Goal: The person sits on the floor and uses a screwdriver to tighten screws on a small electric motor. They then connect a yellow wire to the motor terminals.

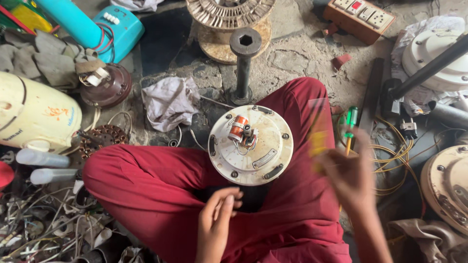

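Low in the frame, left hand (216,221) curls empty; blurred right hand (347,174) lifts a yellow-handled tool (319,131); round white metal fan motor housing (251,144) rests mid-frame on the lap, apparently not yet opened.

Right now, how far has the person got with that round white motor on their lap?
The round white fan motor housing rests closed on the red-trousered lap, its orange capacitor exposed on top with thin wires attached. The right hand is a blur and seems to hold a yellow-handled tool; the left hand hovers empty near the housing. The rim screws look still in place.
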